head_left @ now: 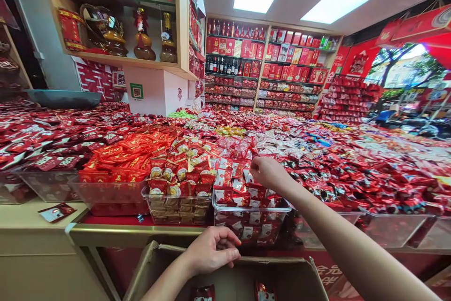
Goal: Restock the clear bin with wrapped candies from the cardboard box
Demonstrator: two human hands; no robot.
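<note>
My right hand (268, 173) reaches over a clear plastic bin (252, 212) full of red-and-white snack packets, its fingertips down on the top packets. Whether it grips one is hidden. My left hand (211, 249) hangs curled over the near rim of an open cardboard box (148, 263), with nothing visible in its fingers. Inside the box lie two red packets (203, 293) (265, 292). To the left of the right hand's bin stands another clear bin (178, 204) of red-and-gold packets.
Further clear bins (394, 230) line a brass-edged counter (134, 230), backed by a broad heap of wrapped red sweets (352, 169). Shelves of red boxes and bottles (264, 66) stand behind. A grey tray (63, 98) sits at the left; the shopfront opening (405, 85) is at the right.
</note>
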